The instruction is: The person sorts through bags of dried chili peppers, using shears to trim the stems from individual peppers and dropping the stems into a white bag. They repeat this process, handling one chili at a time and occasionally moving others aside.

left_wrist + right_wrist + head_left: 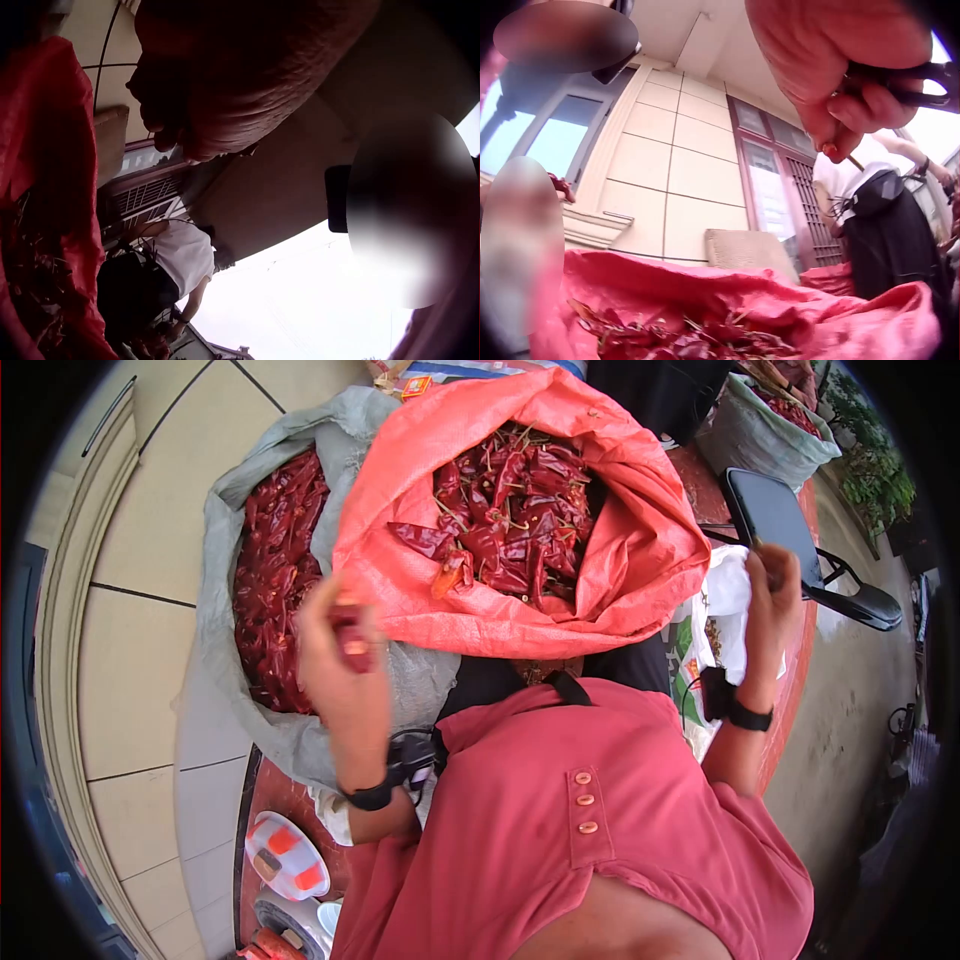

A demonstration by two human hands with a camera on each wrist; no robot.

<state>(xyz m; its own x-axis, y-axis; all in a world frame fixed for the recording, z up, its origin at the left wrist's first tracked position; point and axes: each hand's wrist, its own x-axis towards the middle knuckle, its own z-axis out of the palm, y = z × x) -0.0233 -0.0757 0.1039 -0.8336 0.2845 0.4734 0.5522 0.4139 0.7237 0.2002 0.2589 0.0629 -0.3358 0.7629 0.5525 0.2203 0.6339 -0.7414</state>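
Observation:
My left hand (345, 670), blurred in the head view, is over the edge of the grey sack (225, 560) and grips cut red chili pepper pieces (354, 643). In the left wrist view the palm is dark and what it holds is hidden. Out to the right, my right hand (775, 600) is raised beside the pink sack (450, 625). Its fingers curl round black-handled scissors (907, 86) and pinch a chili stem (855, 162) with a red bit at its end. Dried red chilies (500, 520) fill the pink sack's mouth; red chilies (275, 590) also lie in the grey sack.
A black stool (770, 515) stands right of the pink sack, near a white plastic bag (728, 595). A white-and-orange bowl (290, 855) is at lower left. Another sack (765, 435) stands at back right. A person in a white top (184, 259) bends beyond.

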